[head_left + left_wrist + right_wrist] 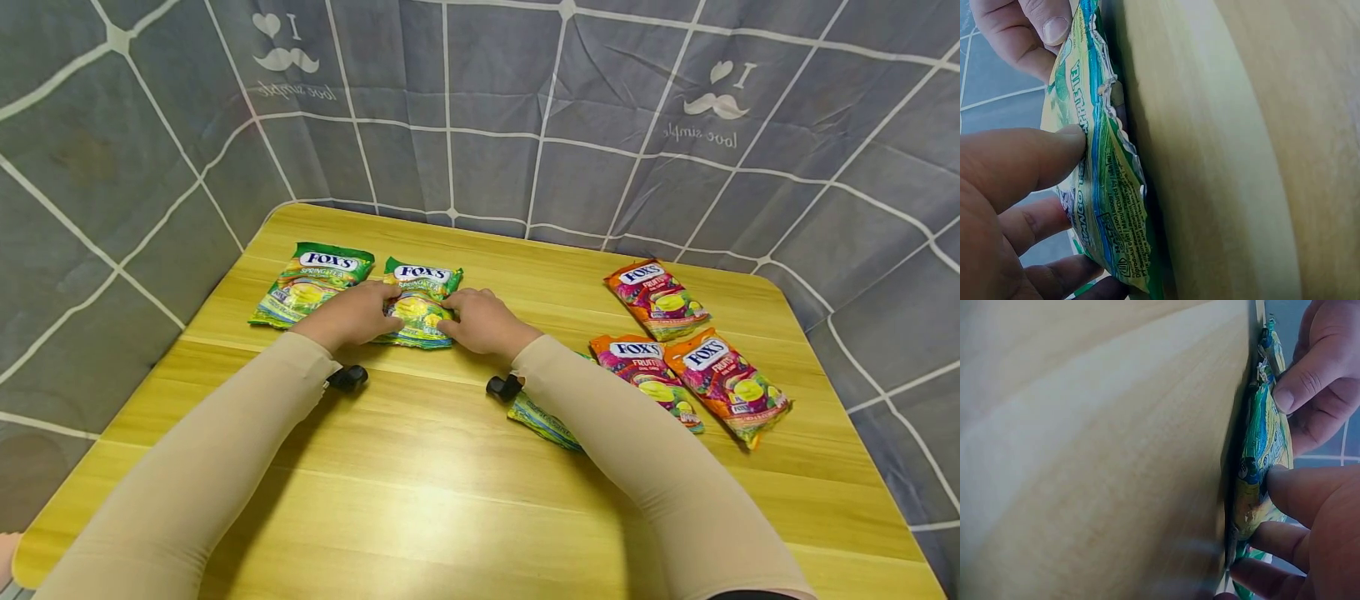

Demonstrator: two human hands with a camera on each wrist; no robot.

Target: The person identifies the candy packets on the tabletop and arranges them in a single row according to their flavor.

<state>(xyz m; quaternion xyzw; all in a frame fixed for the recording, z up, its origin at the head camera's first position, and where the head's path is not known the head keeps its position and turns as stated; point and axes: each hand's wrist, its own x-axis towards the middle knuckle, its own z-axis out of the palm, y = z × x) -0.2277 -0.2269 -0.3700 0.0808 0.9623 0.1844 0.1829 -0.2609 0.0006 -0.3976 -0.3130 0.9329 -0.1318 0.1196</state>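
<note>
A green and yellow Fox's Spring Tea candy bag [422, 307] lies face up on the table, held between both hands. My left hand [358, 313] grips its left side, thumb near the lower edge and fingers higher up. On the opposite side my right hand [483, 321] holds it the same way. The left wrist view shows the bag's crimped edge [1124, 231] low against the wood, the left thumb on top. In the right wrist view the fingers meet the side of the bag [1259, 447]. Just left lies another green candy bag [311, 287], partly behind the left hand.
Three red-orange Fox's Fruits candy bags [656, 302] lie at the right, two of them close together nearer the front. Another green bag [543, 422] is partly hidden under the right forearm. The wooden table [420, 517] meets a grey checked curtain [495, 175] behind.
</note>
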